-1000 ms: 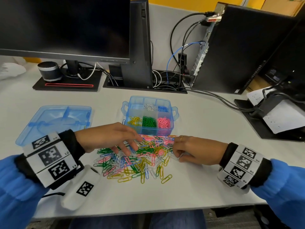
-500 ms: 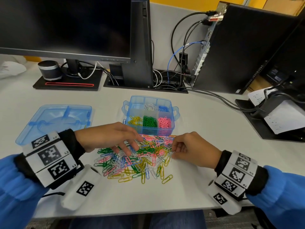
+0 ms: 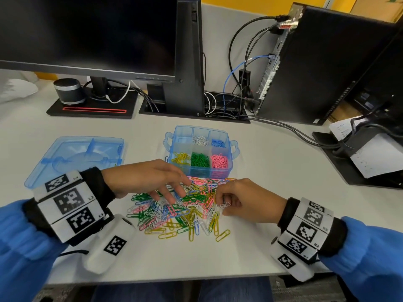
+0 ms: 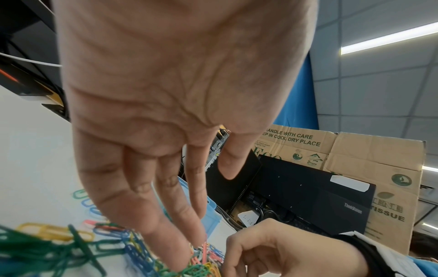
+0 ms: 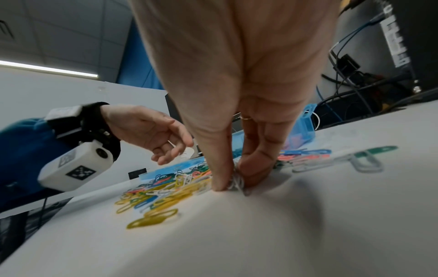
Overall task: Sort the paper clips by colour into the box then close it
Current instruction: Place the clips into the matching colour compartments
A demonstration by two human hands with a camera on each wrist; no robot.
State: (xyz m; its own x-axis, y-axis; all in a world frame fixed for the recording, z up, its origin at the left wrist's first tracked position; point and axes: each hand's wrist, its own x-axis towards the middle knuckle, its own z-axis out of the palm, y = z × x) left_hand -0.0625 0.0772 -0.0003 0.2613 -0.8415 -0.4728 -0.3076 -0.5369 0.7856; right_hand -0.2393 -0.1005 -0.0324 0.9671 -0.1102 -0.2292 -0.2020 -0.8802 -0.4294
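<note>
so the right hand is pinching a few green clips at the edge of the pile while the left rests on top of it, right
Not green. The right hand pinches white paper clips, as the right wrist view shows. The rest holds: it is at the pile's edge, and the left hand rests on top.

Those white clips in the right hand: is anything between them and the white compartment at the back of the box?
Only low things. The right hand pinches white clips at the pile's right edge. Towards the white compartment lie the pile, the box's front wall and the green and pink compartments. Lifting clears them.
</note>
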